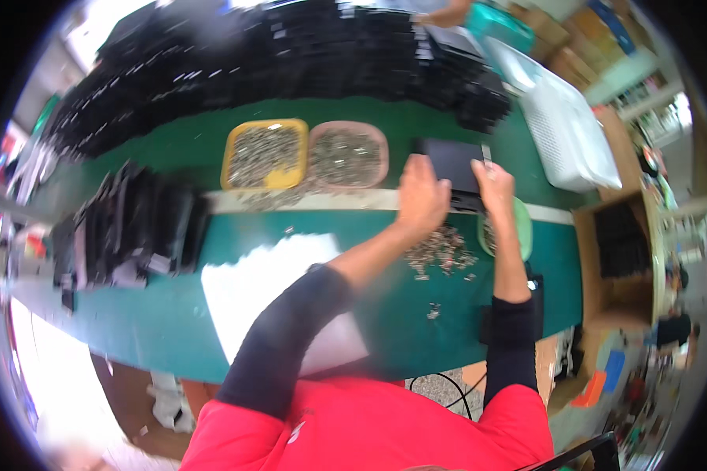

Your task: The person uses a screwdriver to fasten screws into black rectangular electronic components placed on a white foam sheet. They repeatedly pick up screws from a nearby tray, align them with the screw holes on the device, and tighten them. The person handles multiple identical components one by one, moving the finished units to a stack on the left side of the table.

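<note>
And there's the black case between your left hand and right hand, grips too blurred to tell, likely being steadied, next move wanting even control, loose metal pieces nearer you on the green table.

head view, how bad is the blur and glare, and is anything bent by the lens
In the head view, the white sheet is washed out; stacked black cases at the back look smeared, highlights streaked; left hand and right hand are slightly soft, also in the head view; there too, the green table has a bowed near edge and the picture's corners go black.
</note>
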The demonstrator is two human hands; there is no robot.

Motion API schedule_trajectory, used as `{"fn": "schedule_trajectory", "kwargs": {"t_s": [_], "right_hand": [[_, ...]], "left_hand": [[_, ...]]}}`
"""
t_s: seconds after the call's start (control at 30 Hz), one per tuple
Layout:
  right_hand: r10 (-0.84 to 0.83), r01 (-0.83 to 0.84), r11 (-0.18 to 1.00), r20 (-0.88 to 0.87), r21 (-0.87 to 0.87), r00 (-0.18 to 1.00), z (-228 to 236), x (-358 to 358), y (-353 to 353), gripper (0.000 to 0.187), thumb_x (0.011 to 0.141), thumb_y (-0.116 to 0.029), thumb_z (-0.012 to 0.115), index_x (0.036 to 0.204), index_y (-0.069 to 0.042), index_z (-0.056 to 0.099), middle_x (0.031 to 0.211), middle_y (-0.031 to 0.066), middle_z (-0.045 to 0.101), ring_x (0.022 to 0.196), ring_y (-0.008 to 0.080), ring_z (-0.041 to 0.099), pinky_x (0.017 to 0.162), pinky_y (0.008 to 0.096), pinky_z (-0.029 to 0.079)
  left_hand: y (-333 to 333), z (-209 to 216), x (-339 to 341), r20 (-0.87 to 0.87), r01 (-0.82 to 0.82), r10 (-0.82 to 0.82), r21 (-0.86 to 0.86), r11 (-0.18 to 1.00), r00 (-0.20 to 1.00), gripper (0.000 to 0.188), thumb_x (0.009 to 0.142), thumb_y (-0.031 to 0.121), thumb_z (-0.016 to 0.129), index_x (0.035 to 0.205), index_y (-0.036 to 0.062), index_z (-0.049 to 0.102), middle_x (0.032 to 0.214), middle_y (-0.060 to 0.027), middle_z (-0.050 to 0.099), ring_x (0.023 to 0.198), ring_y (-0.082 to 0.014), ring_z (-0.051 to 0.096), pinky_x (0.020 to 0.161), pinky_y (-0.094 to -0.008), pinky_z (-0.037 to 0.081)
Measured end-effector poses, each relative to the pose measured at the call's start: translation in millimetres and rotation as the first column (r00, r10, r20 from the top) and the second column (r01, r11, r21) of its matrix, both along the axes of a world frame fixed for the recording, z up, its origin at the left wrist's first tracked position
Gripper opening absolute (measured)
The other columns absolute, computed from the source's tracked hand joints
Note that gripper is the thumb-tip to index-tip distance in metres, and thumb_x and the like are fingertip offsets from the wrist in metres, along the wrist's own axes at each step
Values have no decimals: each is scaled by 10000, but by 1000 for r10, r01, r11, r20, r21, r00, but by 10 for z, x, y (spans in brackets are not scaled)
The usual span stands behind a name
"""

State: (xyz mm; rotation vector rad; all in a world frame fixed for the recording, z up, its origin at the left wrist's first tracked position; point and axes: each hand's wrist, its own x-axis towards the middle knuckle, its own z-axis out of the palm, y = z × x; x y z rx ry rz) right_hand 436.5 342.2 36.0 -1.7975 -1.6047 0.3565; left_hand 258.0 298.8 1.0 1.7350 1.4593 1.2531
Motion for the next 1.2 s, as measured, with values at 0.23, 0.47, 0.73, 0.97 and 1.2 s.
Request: {"fn": "schedule_trajectory", "kwargs": {"t_s": [0.23,0.47,0.73,0.97,1.2], "right_hand": [[-42,31,996,134,85,990,-261,231,-1,435,926,-401,584,910,24,675,813,234,663,773,373,647,715,444,483],[-62,57,998,253,29,966,-28,75,19,512,941,-467,500,1003,12,668,895,272,656,903,467,616,773,497,465],[9,-6,1000,-277,13,961,421,-37,-857,346,1006,-318,517,1164,-42,655,607,-31,479,412,7,334,368,207,223],[182,-192,981,-308,0,934,278,-469,-1546,283,1007,-225,524,1174,-43,662,587,-51,473,453,11,361,405,187,256],[205,-222,971,-171,-89,964,240,-643,-1791,296,993,-271,542,1101,-44,698,657,-31,537,584,54,487,533,230,396]], "left_hand": [[-60,-51,307,158,-39,43,-31,999,986,641,902,100,512,1409,-166,224,1449,-384,289,1365,-488,305,1149,-466,274],[22,61,-60,199,30,-11,-94,995,980,697,881,186,591,1416,-113,258,1458,-364,295,1337,-487,347,1100,-490,338],[-736,1024,-1801,-211,-60,194,514,856,958,347,718,174,756,1010,5,674,1339,-239,500,1211,-418,508,1018,-457,434],[-1522,1480,-4493,-764,-686,609,327,650,212,542,830,474,638,1150,37,661,1240,-217,608,1177,-363,568,943,-460,483],[-1688,939,-5585,-689,-591,520,164,790,505,600,943,499,518,1287,8,560,1187,-252,632,1139,-379,597,930,-425,457]]}}
